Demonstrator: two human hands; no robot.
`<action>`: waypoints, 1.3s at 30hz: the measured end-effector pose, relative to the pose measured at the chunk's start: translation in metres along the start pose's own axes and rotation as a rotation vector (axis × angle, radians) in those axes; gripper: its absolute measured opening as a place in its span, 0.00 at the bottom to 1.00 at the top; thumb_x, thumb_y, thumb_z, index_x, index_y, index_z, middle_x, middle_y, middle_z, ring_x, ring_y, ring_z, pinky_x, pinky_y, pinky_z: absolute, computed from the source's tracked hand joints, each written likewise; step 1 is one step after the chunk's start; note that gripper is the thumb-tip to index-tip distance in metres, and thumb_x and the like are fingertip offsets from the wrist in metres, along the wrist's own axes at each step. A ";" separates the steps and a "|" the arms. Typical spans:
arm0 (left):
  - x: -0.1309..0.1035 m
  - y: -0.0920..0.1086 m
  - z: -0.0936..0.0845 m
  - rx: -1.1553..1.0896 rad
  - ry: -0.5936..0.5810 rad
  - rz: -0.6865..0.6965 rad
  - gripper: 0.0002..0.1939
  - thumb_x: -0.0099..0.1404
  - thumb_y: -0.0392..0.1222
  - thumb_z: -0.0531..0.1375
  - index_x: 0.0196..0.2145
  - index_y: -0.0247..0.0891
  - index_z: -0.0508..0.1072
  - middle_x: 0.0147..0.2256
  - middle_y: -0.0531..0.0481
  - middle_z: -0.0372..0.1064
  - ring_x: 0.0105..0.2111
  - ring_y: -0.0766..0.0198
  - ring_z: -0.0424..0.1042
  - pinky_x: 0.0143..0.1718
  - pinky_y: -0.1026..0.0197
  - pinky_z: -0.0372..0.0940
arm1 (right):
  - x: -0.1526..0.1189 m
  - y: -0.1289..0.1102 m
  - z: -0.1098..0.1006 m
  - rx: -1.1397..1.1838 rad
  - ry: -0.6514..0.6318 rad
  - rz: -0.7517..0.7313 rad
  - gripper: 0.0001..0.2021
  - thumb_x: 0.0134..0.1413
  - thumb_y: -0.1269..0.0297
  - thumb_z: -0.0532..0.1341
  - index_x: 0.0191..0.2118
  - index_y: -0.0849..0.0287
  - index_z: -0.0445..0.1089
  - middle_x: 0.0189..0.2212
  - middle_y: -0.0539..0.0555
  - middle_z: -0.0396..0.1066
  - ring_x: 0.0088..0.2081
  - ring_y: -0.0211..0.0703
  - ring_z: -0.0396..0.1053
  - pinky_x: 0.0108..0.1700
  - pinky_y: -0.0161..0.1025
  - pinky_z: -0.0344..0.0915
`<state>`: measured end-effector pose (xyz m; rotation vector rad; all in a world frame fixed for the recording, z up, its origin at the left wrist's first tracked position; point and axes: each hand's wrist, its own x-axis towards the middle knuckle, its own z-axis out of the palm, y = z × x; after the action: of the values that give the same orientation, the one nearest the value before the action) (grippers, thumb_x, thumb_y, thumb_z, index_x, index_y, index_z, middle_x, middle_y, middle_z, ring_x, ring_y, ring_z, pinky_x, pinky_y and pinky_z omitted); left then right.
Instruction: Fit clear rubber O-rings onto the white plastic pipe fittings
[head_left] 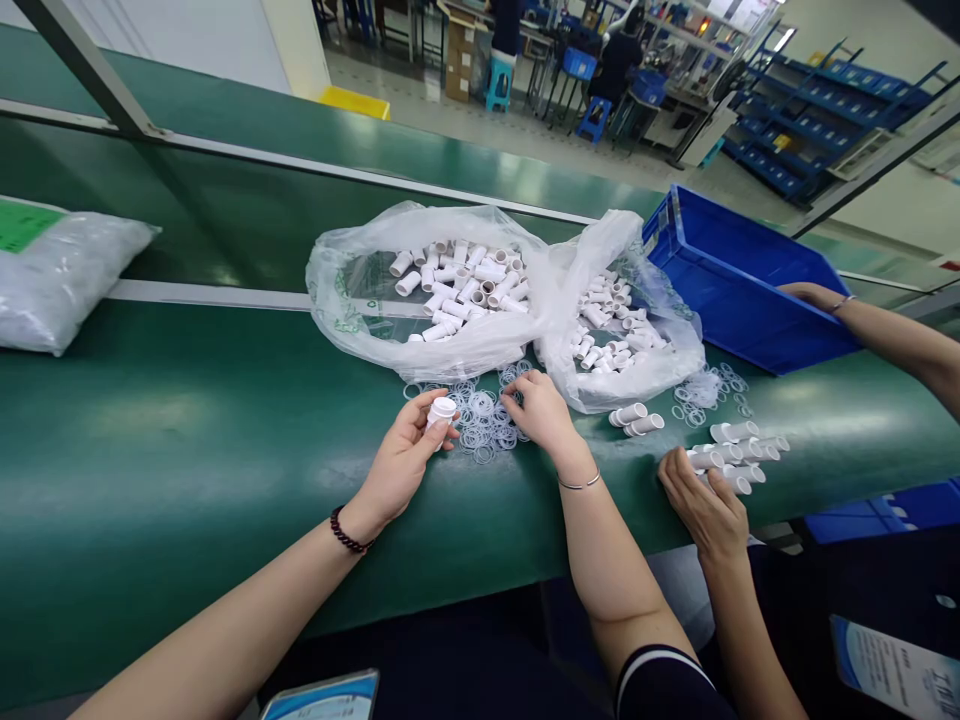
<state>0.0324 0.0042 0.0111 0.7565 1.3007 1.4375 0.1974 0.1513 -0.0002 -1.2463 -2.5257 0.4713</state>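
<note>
My left hand (pixel 405 450) is closed around a short white plastic tube fitting (pixel 442 410), its round end facing up. Just to the right, my right hand (pixel 541 412) reaches over a pile of thin translucent rings (pixel 480 425), thumb and fingertips pinched together at the pile's edge. Whether a ring is between those fingertips is too small to make out. Behind the pile, an opened clear plastic bag (pixel 337 290) holds many white tube fittings (pixel 469 285). A second bag (pixel 559 350), touching it on the right, holds smaller white fittings (pixel 615 320).
At the right, a co-worker's hand (pixel 705 500) touches a group of white tubes (pixel 739 455); the other hand is at a blue bin (pixel 750 290). Two or more tubes (pixel 637 420) and loose rings (pixel 709 390) lie between us. A filled plastic bag (pixel 67 270) rests at left on the green table (pixel 187 450).
</note>
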 end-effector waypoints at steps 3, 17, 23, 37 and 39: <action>0.001 0.000 -0.001 0.026 -0.009 0.006 0.23 0.64 0.50 0.59 0.54 0.42 0.64 0.46 0.46 0.66 0.39 0.61 0.68 0.39 0.60 0.66 | 0.000 0.002 0.000 0.027 -0.006 -0.017 0.04 0.56 0.69 0.59 0.33 0.59 0.71 0.37 0.57 0.67 0.43 0.48 0.64 0.46 0.44 0.63; 0.003 -0.008 -0.004 0.217 -0.040 0.089 0.24 0.59 0.49 0.64 0.51 0.41 0.66 0.49 0.46 0.66 0.49 0.56 0.66 0.50 0.56 0.61 | -0.018 -0.038 -0.001 0.682 0.084 -0.177 0.08 0.66 0.59 0.49 0.38 0.56 0.59 0.31 0.51 0.66 0.33 0.39 0.65 0.38 0.38 0.62; 0.001 -0.007 -0.002 0.448 -0.035 0.130 0.21 0.59 0.51 0.63 0.46 0.40 0.64 0.43 0.47 0.68 0.42 0.56 0.68 0.44 0.56 0.63 | -0.023 -0.052 0.005 0.559 -0.003 -0.311 0.07 0.65 0.62 0.49 0.37 0.56 0.61 0.32 0.53 0.66 0.35 0.41 0.65 0.39 0.40 0.61; -0.004 -0.004 -0.010 0.882 -0.191 0.430 0.07 0.65 0.45 0.53 0.37 0.39 0.65 0.35 0.48 0.68 0.33 0.60 0.68 0.35 0.57 0.61 | -0.020 -0.048 0.015 0.708 -0.123 -0.260 0.04 0.61 0.66 0.55 0.40 0.59 0.64 0.34 0.52 0.68 0.35 0.38 0.66 0.39 0.37 0.63; -0.003 -0.006 -0.013 0.894 -0.204 0.540 0.07 0.66 0.44 0.54 0.39 0.39 0.66 0.38 0.46 0.69 0.36 0.58 0.70 0.37 0.57 0.63 | -0.018 -0.048 0.018 0.881 -0.219 -0.150 0.05 0.59 0.65 0.57 0.40 0.59 0.63 0.34 0.50 0.67 0.33 0.35 0.66 0.36 0.34 0.63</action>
<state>0.0231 -0.0031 0.0033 1.9062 1.6446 1.0712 0.1668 0.1069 0.0011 -0.6765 -2.0938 1.5230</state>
